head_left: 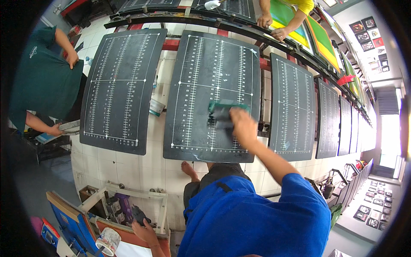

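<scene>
My right hand is closed around a dark block-like tool with a green edge, blurred by motion. It is over the lower middle of a black printing board marked with white ruler lines and dots. Whether the tool touches the board I cannot tell. My left hand is low at the left over a cart, fingers apart. Close to its fingertips sits a small dark grey object, whose kind is unclear. Beside that, a purple container and dark bottles stand in the cart.
Similar boards flank mine in a row. A paint-smeared white tub stands near wooden frames. A person in dark green is at the left; another in yellow handles coloured screen frames across a dark rail.
</scene>
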{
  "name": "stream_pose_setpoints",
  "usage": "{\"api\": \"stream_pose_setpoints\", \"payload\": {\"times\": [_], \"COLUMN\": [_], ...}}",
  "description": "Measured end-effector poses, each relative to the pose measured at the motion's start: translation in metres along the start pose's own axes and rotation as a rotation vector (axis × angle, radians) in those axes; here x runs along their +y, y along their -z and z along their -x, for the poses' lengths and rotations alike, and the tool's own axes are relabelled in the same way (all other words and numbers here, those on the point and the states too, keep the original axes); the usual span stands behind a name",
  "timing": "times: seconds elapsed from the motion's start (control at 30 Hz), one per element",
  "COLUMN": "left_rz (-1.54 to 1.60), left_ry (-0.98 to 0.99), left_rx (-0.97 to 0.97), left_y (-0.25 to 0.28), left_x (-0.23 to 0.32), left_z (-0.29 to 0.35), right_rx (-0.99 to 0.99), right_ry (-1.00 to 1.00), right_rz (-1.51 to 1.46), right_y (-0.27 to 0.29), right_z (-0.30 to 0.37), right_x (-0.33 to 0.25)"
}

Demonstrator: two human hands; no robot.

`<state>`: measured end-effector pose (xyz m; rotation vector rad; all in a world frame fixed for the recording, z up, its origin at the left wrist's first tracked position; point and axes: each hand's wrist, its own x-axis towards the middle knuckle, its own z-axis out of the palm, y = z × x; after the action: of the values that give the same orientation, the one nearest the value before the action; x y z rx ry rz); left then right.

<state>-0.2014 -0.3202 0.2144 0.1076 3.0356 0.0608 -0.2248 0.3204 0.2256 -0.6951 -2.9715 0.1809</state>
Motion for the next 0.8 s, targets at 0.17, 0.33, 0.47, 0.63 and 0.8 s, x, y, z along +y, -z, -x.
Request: {"api": "stream_pose_setpoints", "payload": {"times": [0.17, 0.33, 0.47, 0.63, 0.8], "left_rz": [0.043, -0.001, -0.003, 0.014, 0.029], "left_ry": [-0.002, 0.016, 0.014, 0.028, -0.012], "left_rx": [-0.05, -0.052, -0.049, -0.074, 0.004], "left_y": [0.009, 0.016, 0.015, 0.016, 0.008], "left_x": [0.009, 0.014, 0.017, 0.017, 0.01], "left_z": [-0.016, -0.012, -0.01, -0.009, -0.009], "right_rx": [0.112, 0.193, 0.039, 0.11, -0.032], "right_ry": [-0.296, -0.072, 0.322, 0.095, -0.143], "right_rz": [0.254, 0.098, -0.125, -0.019, 0.126], "right_y": [-0.001, -0.031, -0.019, 0.007, 0.027], "right_z": [-0.169, -0.194, -0.05, -0.044, -0.016], "right_x": [0.104, 0.022, -0.055, 0.041, 0.091]}}
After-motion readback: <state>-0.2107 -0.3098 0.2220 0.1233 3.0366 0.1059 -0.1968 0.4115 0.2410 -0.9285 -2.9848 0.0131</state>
